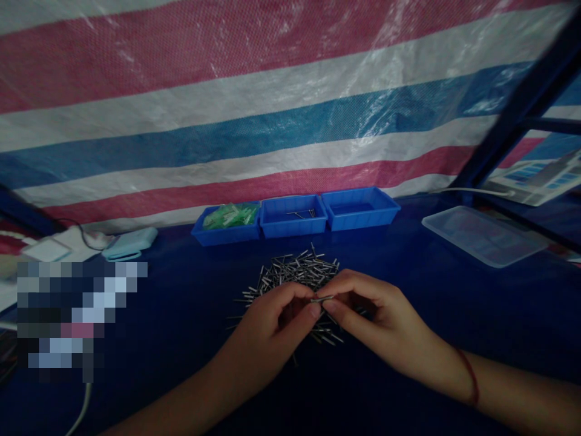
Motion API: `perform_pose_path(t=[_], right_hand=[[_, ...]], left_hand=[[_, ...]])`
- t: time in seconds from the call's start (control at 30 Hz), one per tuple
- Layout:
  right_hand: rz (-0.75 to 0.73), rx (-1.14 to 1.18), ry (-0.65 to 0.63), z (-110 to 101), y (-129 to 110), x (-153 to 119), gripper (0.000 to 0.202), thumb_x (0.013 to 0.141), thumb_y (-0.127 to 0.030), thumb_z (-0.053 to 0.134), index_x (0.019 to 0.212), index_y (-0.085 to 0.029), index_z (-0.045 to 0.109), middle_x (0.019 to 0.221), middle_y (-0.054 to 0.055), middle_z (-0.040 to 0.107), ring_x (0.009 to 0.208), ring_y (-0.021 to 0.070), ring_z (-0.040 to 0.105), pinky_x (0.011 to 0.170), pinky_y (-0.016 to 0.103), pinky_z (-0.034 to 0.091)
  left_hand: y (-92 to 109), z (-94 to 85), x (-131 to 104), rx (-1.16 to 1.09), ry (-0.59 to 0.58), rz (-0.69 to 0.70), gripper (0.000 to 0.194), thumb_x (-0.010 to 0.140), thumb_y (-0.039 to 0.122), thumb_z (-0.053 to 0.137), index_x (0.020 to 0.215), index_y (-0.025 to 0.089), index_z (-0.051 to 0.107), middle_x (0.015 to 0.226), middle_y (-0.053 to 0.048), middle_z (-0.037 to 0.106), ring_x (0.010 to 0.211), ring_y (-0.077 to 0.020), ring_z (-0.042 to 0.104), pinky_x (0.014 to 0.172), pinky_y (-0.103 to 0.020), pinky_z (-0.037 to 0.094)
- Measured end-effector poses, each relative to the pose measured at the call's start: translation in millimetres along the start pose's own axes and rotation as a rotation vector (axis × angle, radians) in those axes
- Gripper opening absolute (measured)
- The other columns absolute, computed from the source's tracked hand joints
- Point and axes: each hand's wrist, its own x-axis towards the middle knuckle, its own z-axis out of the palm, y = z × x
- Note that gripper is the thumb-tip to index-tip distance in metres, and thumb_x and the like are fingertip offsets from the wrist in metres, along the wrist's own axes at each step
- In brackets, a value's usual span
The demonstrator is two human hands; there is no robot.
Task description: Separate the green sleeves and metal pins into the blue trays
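Note:
A small metal blind rivet (322,299) lies level between my two hands, its ends pinched by thumb and forefinger on each side. My left hand (279,321) is closed on its left end, and my right hand (376,315), with a red cord on the wrist, is closed on the other. Just behind and below the fingers spreads a loose pile of similar blind rivets (295,269), thin pins with thicker sleeves. My hands hide part of this heap.
Three blue bins stand in a row at the back: one with green plastic packets (230,215), a middle bin (294,227) with a few rivets, and a right bin (363,218). A clear plastic lid (483,236) lies right. A light-blue case (131,243) and cables are left.

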Motion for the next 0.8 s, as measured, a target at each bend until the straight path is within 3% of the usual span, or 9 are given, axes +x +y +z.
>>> perform_pose_path(t=[0.27,0.43,0.6,0.8], right_hand=[[-0.126,-0.082,-0.013,-3.0,-0.2,-3.3,0.008,0.083,-0.018,0.055,0.089,-0.021,0.060,0.084,0.003,0.060,0.071,0.0130,0.057,0.055,0.025,0.047],[-0.174,-0.130,-0.053,-4.6,-2.2,-2.9,0.008,0.084,-0.018,0.056,0.090,-0.021,0.060,0.085,0.003,0.059,0.071,0.0124,0.056,0.057,0.025,0.047],[-0.168,-0.122,-0.063,-4.9,-2.7,-2.0,0.012,0.087,-0.015,0.050,0.091,-0.020,0.061,0.086,0.004,0.060,0.081,0.0144,0.058,0.069,0.029,0.048],[-0.187,-0.106,-0.109,-2.1,-1.7,-1.5,0.014,0.086,-0.014,0.051,0.093,-0.021,0.062,0.090,0.004,0.059,0.083,0.0138,0.058,0.070,0.028,0.049]], left_hand=[[4.4,-4.1,-4.8,0.413,0.171,0.283,0.010,0.084,0.020,0.048,0.082,0.018,0.058,0.069,0.001,0.053,0.057,-0.0105,0.049,0.052,-0.022,0.038],[3.6,-4.7,-5.9,0.550,0.242,0.376,0.011,0.085,0.019,0.047,0.084,0.017,0.058,0.067,0.001,0.052,0.058,-0.0112,0.052,0.054,-0.023,0.040],[5.0,-4.4,-7.5,0.589,0.264,0.424,0.011,0.087,0.021,0.047,0.084,0.018,0.057,0.068,0.001,0.053,0.060,-0.0117,0.053,0.055,-0.024,0.042],[6.8,-4.8,-10.4,0.530,0.275,0.460,0.009,0.088,0.019,0.048,0.091,0.019,0.056,0.072,0.001,0.055,0.062,-0.0108,0.054,0.056,-0.022,0.043]])
